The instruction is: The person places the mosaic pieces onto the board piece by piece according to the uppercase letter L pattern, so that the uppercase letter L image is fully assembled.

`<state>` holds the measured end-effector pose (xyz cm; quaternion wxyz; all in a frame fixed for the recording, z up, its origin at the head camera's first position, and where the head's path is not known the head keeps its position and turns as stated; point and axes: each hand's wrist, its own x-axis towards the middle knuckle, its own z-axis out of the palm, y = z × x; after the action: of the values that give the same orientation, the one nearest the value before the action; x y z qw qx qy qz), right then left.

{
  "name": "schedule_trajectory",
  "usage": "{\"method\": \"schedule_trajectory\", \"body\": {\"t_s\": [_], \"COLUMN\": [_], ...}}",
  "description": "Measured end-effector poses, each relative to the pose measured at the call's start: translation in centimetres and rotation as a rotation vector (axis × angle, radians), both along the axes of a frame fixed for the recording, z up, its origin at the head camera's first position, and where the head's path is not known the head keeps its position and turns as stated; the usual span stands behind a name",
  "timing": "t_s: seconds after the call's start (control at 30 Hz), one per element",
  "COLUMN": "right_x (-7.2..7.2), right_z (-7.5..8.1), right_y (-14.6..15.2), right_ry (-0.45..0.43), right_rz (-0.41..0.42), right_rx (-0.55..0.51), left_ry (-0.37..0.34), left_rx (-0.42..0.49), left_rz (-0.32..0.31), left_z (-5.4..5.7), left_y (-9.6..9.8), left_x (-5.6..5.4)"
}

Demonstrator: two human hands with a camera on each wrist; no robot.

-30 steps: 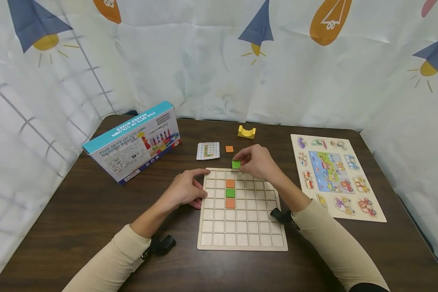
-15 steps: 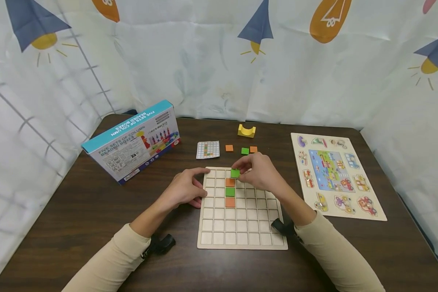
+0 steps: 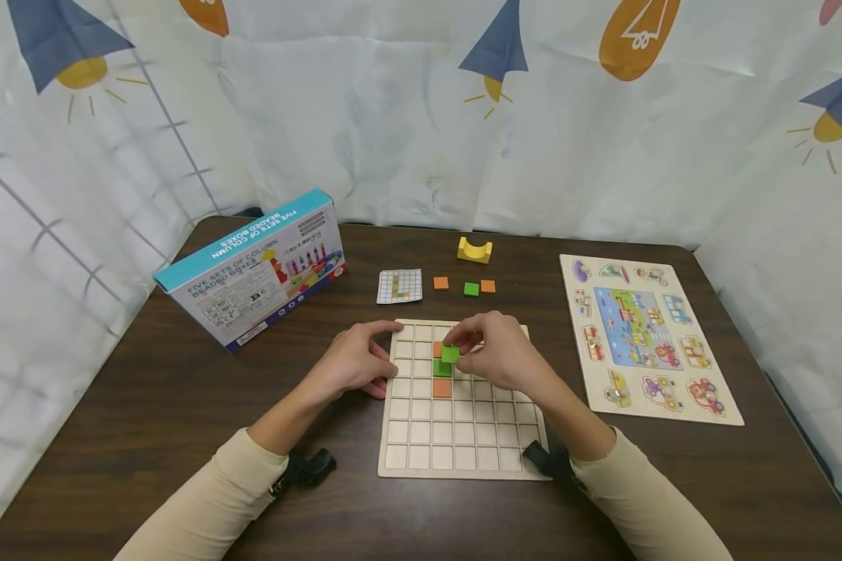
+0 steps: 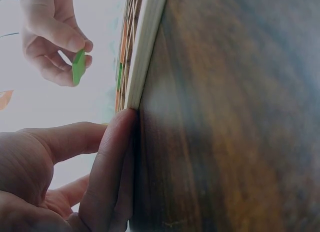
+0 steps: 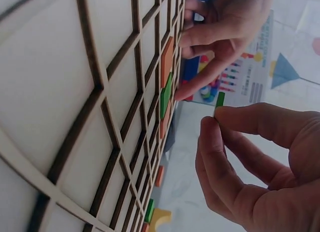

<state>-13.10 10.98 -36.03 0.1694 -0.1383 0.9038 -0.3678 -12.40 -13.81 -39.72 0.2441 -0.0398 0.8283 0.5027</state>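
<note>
A green square tile (image 3: 451, 354) is pinched between the thumb and fingers of my right hand (image 3: 501, 351). In the right wrist view the tile (image 5: 219, 102) is held apart from the wooden grid board (image 3: 463, 436). On the board, one column has an orange tile (image 3: 438, 349), partly covered in the head view, then a green tile (image 3: 442, 368) and another orange tile (image 3: 442, 388). My left hand (image 3: 354, 360) rests at the board's upper left, one finger stretched to the corner and others against the side edge. The left wrist view shows a fingertip (image 4: 122, 123) touching that edge.
Behind the board are a small grid pattern card (image 3: 399, 286), loose orange tiles (image 3: 440, 283), a green tile (image 3: 471, 290) and a yellow arch block (image 3: 474, 250). A cardboard toy box (image 3: 252, 269) stands left. A picture puzzle board (image 3: 645, 343) lies right.
My right hand has carried the green tile from beyond the board's far edge toward me, over the column of tiles. The left hand stays at the board's edge.
</note>
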Motion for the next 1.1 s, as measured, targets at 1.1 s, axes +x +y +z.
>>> {"method": "schedule_trajectory", "body": {"t_s": [1.1], "right_x": [2.6], "right_z": [-0.7], "right_y": [-1.1], "right_ry": [-0.049], "right_rz": [0.192], "right_rx": [0.050], "left_ry": [0.007], "left_rx": [0.009], "left_rz": [-0.009], "left_z": [-0.2], "left_y": [0.0], "left_x": [0.0]}}
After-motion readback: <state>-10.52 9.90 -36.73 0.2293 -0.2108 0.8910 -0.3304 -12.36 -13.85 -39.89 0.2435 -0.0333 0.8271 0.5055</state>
